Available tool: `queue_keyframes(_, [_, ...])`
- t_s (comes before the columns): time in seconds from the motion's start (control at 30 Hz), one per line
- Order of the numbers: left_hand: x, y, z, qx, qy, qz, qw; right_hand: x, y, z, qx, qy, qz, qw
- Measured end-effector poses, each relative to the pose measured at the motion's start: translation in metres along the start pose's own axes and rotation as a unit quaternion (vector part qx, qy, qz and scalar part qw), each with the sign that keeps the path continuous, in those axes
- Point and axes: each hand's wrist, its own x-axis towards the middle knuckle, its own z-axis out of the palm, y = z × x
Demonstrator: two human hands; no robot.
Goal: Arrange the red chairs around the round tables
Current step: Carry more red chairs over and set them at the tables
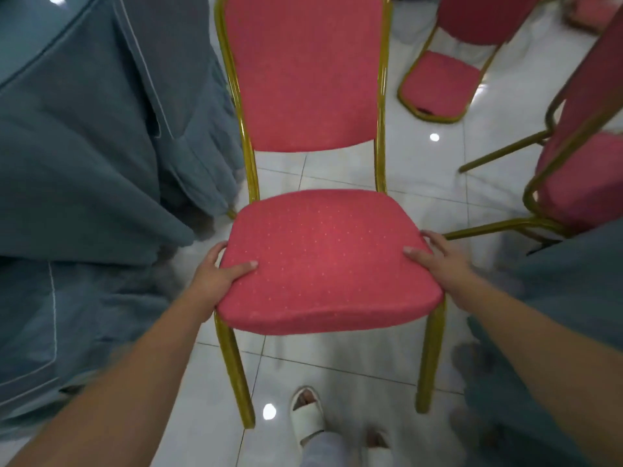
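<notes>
Because its cushion offers the widest hold, the red chair (323, 257) is gripped at both side edges in the head view. The left hand (219, 274) and the right hand (438, 261) are each clamped with the thumb on top and the fingers tucked beneath, so the load is judged to be shared evenly. The chair is placed over the tiled floor (337, 170), just beside the cloth-draped round bench (84, 146) on the left, with a second red chair (573, 183) kept apart on the right; whether its legs are lifted cannot be told.
</notes>
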Motion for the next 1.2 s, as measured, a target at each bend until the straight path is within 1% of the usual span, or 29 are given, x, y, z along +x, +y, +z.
queue_keyframes(0.03, [0.000,-0.015,0.003,0.007,0.005,0.012,1.000,-0.002,0.019,0.005,-0.024,0.001,-0.012,1.000])
queue_keyframes(0.1, [0.004,-0.047,0.011,0.027,0.024,0.037,0.999,-0.003,0.060,0.019,-0.080,-0.026,-0.023,0.996])
queue_keyframes(0.13, [0.009,-0.066,0.014,0.037,0.039,0.050,0.997,-0.004,0.082,0.028,-0.091,-0.031,-0.019,0.995])
queue_keyframes(0.2, [0.018,-0.089,0.015,0.056,0.064,0.061,0.995,-0.002,0.110,0.044,-0.087,-0.008,-0.012,0.996])
queue_keyframes(0.23, [0.026,-0.103,0.016,0.069,0.062,0.062,0.994,0.000,0.124,0.050,-0.083,-0.001,-0.004,0.997])
queue_keyframes(0.33, [0.020,-0.142,0.013,0.133,0.057,0.088,0.986,-0.015,0.159,0.061,-0.112,-0.043,-0.001,0.993])
queue_keyframes(0.37, [0.010,-0.153,0.012,0.153,0.055,0.089,0.983,-0.027,0.167,0.059,-0.139,-0.047,-0.009,0.989])
queue_keyframes(0.4, [-0.004,-0.157,0.011,0.158,0.031,0.067,0.985,-0.040,0.173,0.055,-0.162,-0.049,-0.014,0.985])
queue_keyframes(0.43, [-0.019,-0.159,0.012,0.145,-0.006,0.026,0.989,-0.055,0.175,0.050,-0.161,-0.044,-0.011,0.986])
queue_keyframes(0.47, [-0.037,-0.157,0.016,0.141,-0.037,-0.010,0.989,-0.073,0.173,0.046,-0.136,-0.038,0.000,0.990])
queue_keyframes(0.53, [-0.083,-0.143,0.025,0.160,-0.057,-0.054,0.984,-0.117,0.155,0.038,-0.082,-0.038,0.008,0.996])
queue_keyframes(0.6, [-0.137,-0.119,0.035,0.169,-0.058,-0.045,0.983,-0.165,0.129,0.027,-0.039,-0.046,0.015,0.998])
queue_keyframes(0.7, [-0.221,-0.084,0.039,0.135,-0.053,-0.038,0.989,-0.231,0.086,0.013,-0.014,-0.037,0.005,0.999])
queue_keyframes(0.8, [-0.289,-0.056,0.028,0.113,-0.038,-0.027,0.993,-0.278,0.052,0.005,0.008,-0.022,-0.016,1.000])
queue_keyframes(0.87, [-0.319,-0.039,0.014,0.103,-0.037,-0.009,0.994,-0.301,0.038,0.000,0.017,-0.007,-0.028,0.999])
queue_keyframes(0.97, [-0.335,0.001,-0.009,0.129,-0.039,0.022,0.991,-0.331,0.022,-0.005,0.039,-0.013,-0.014,0.999])
queue_keyframes(1.07, [-0.320,0.052,-0.030,0.151,-0.020,0.071,0.986,-0.350,0.003,-0.011,0.077,-0.007,-0.002,0.997])
queue_keyframes(1.2, [-0.270,0.126,-0.046,0.189,-0.023,0.127,0.973,-0.360,-0.013,-0.009,0.143,0.049,0.003,0.988])
